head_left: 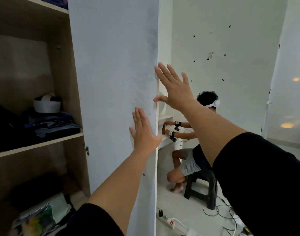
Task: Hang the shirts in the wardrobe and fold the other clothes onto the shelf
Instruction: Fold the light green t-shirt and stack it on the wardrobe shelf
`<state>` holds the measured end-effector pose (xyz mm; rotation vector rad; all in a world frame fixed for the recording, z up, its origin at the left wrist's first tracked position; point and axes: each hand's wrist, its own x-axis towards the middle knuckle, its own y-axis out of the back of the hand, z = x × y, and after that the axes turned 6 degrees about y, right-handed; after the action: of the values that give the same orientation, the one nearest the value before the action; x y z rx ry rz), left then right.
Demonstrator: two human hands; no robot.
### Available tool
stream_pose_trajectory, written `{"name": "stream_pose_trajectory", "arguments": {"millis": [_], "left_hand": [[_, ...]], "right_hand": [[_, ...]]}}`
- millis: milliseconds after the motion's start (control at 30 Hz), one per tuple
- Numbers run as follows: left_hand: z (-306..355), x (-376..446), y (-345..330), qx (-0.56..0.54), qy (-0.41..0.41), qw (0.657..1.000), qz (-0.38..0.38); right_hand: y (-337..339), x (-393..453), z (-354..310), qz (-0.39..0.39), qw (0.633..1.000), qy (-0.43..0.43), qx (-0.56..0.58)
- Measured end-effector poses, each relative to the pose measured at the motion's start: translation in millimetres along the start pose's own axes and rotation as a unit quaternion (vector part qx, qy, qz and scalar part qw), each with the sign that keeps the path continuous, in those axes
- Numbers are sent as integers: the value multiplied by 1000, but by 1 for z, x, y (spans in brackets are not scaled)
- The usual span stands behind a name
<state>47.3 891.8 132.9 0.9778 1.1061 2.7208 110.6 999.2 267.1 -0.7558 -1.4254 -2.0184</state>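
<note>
A wooden wardrobe shelf (43, 145) carries a pile of folded dark clothes (52, 125), with a white bowl-shaped item (47, 106) behind it; the wardrobe floor (77, 196) below holds a printed plastic bag (42, 217); on the tiled floor (188, 210) lie a power strip (169, 222) and cables (224, 212); a black stool (202, 189) stands there.

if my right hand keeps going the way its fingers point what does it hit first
Probably the free edge of the tall white wardrobe door: the right hand has straight fingers aimed up and left, their tips already at that edge. Whether they touch is unclear.
</note>
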Motion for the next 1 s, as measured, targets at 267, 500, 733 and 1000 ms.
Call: {"name": "stream_pose_trajectory", "arguments": {"millis": [267,500,733,1000], "left_hand": [[-34,-43,53,-10,-17,1000,-13],[-93,-94,125,-65,-38,997,27],[-158,-131,203,0,-43,995,93],[-258,-120,269,314,-42,917,241]], "right_hand": [[35,-11,-64,20,999,8,50],[61,-5,-154,20,983,20,184],[63,16,-256,45,951,70,297],[37,72,-355,32,925,127,358]]}}
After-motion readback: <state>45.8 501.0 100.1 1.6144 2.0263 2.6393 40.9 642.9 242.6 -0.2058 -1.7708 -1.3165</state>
